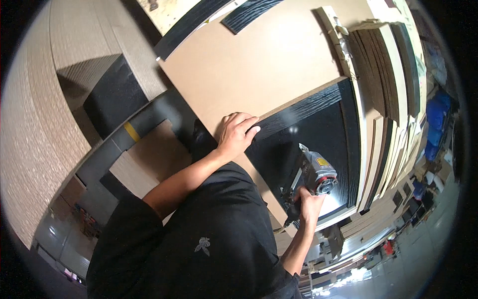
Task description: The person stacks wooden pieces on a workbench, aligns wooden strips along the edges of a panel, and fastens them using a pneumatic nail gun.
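Note:
My left hand (237, 132) grips the upper left corner of a black wood-grain panel (318, 129), fingers curled over its edge. The panel lies on a large tan board (249, 65). My right hand (309, 203) holds a grey pneumatic nail gun (313, 174) with a red ring at its back, pressed against the panel's lower edge. My black shirt fills the lower middle of the view.
A stack of boards on edge (383, 74) stands at the right of the tan board. Black strips (199, 22) lie at the top. Pale oak-grain sheets (45, 124) and a black block (114, 97) are at the left. A dark rail with a yellow band (132, 132) runs below them.

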Action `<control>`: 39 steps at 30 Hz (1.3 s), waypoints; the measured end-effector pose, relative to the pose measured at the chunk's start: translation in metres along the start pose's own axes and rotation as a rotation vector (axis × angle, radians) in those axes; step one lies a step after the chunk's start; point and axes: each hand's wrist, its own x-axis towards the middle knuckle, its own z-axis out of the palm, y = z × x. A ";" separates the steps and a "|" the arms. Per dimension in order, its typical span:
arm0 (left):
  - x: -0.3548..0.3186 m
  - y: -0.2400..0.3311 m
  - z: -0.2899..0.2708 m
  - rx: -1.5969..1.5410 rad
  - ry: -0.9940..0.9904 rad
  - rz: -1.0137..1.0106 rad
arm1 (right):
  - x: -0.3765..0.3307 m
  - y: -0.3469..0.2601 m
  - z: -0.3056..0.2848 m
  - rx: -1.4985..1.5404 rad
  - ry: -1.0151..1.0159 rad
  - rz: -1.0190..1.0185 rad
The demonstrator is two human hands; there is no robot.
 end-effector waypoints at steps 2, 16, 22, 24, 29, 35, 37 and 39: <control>-0.005 -0.003 0.007 -0.003 0.109 0.002 | -0.004 0.006 0.001 -0.036 -0.040 -0.006; -0.021 -0.016 0.009 -0.071 0.234 -0.002 | -0.018 -0.011 0.008 -0.121 -0.119 -0.028; -0.018 -0.015 0.010 -0.084 0.216 -0.006 | -0.017 -0.026 0.017 -0.152 -0.156 -0.039; -0.017 -0.012 0.010 -0.088 0.214 -0.008 | -0.012 -0.029 0.017 -0.200 -0.146 -0.016; -0.017 -0.012 0.007 -0.051 0.202 -0.049 | 0.014 -0.028 0.020 -0.287 -0.047 -0.056; -0.016 -0.010 0.005 -0.027 0.161 -0.062 | 0.033 -0.054 0.023 -0.205 -0.133 -0.117; -0.016 -0.010 0.006 -0.033 0.162 -0.066 | 0.036 -0.057 0.025 -0.207 -0.145 -0.126; -0.017 -0.011 0.006 -0.037 0.162 -0.059 | 0.038 -0.058 0.027 -0.211 -0.159 -0.134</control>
